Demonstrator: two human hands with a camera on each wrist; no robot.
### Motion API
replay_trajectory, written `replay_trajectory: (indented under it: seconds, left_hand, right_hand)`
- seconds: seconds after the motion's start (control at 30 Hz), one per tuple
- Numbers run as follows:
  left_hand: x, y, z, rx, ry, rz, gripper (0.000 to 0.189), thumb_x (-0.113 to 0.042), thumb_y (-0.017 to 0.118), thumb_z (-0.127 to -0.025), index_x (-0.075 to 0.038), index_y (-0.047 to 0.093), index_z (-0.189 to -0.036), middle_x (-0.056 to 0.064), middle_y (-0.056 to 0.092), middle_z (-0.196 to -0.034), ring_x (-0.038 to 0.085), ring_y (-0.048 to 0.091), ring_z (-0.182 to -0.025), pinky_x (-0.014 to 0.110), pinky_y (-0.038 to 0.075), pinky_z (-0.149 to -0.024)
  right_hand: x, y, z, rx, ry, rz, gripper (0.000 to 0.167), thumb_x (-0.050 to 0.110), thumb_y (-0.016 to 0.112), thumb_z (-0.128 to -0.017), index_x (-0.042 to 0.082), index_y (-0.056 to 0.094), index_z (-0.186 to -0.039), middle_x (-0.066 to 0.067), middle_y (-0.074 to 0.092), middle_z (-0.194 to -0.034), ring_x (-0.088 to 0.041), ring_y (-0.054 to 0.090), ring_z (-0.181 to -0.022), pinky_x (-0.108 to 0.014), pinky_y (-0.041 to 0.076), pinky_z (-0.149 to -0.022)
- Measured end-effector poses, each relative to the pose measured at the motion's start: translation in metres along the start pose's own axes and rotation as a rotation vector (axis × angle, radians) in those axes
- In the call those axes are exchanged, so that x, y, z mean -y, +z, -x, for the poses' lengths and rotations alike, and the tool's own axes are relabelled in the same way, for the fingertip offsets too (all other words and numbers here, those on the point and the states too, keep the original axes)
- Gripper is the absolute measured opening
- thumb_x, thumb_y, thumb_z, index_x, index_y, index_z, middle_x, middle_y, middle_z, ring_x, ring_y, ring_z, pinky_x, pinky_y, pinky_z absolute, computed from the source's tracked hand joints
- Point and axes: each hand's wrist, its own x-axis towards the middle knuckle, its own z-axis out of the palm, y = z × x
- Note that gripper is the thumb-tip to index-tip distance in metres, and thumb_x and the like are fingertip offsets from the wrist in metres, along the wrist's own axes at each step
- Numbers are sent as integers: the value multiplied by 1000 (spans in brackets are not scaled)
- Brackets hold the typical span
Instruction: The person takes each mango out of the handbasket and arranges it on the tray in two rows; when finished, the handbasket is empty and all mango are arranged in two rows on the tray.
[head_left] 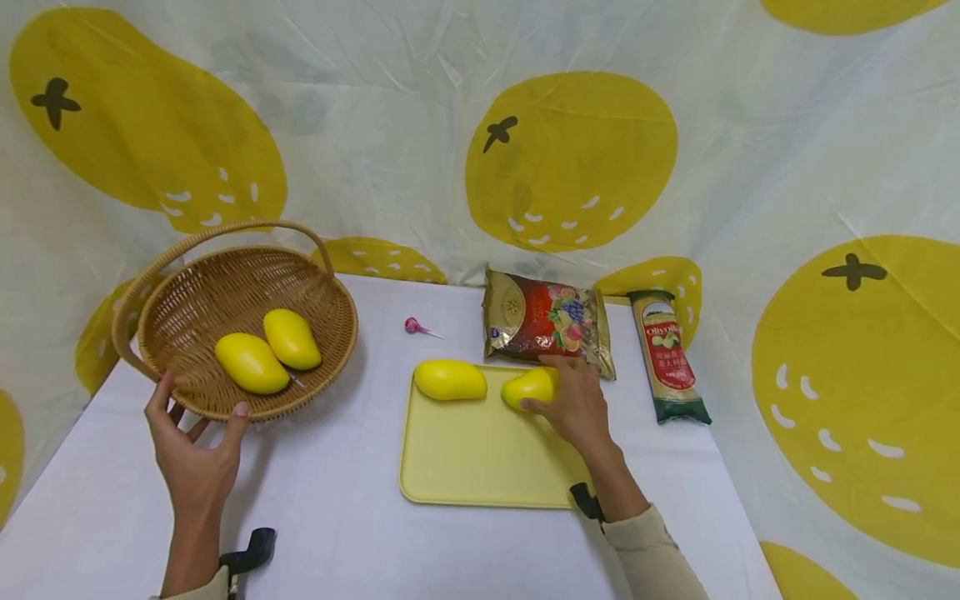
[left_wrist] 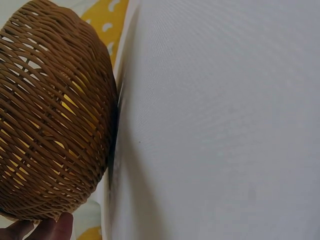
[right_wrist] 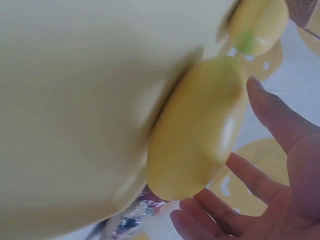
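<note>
At the left, my left hand (head_left: 197,467) holds the near rim of a brown wicker basket (head_left: 187,312), thumb and fingers spread along it. Inside lie two yellow mangoes, a left mango (head_left: 252,364) and a right mango (head_left: 292,339), with a thin white stick beside them. A pale yellow tray (head_left: 480,467) carries two more mangoes along its far edge. Over its right mango (right_wrist: 195,135) reaches my right hand (head_left: 573,404), fingers spread around the fruit; in the right wrist view a small gap shows at the thumb. The tray's left mango (head_left: 450,380) lies beside it.
Behind the tray lies a red and gold candy bag (head_left: 543,321). A pasta packet with a green end (head_left: 667,354) is at the right. One pink lollipop (head_left: 412,326) rests on the white tablecloth (head_left: 337,500) between basket and bag. Fruit-print curtains hang around the table.
</note>
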Motion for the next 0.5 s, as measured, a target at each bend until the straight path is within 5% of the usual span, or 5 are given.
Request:
replay_trajectory:
  seconds: [0.33, 0.5]
  left_hand:
    - [1, 1, 0, -6, 3, -2, 94, -16, 82, -86, -29, 32, -165, -4, 34, -170, 28, 42, -149, 18, 43, -106]
    - [1, 0, 0, -4, -5, -6, 94, -16, 81, -86, -29, 31, -165, -4, 34, -170, 28, 42, -149, 18, 43, -106]
  right_hand:
    - [34, -15, 3, -24, -130, -122, 75, 37, 92, -82, 20, 62, -148, -15, 52, -156, -43, 39, -150, -69, 33, -122]
    - [61, -13, -2, -72, -273, -208, 73, 37, 92, -82, 22, 63, -148, -13, 57, -152, -39, 46, -144, -63, 39, -119]
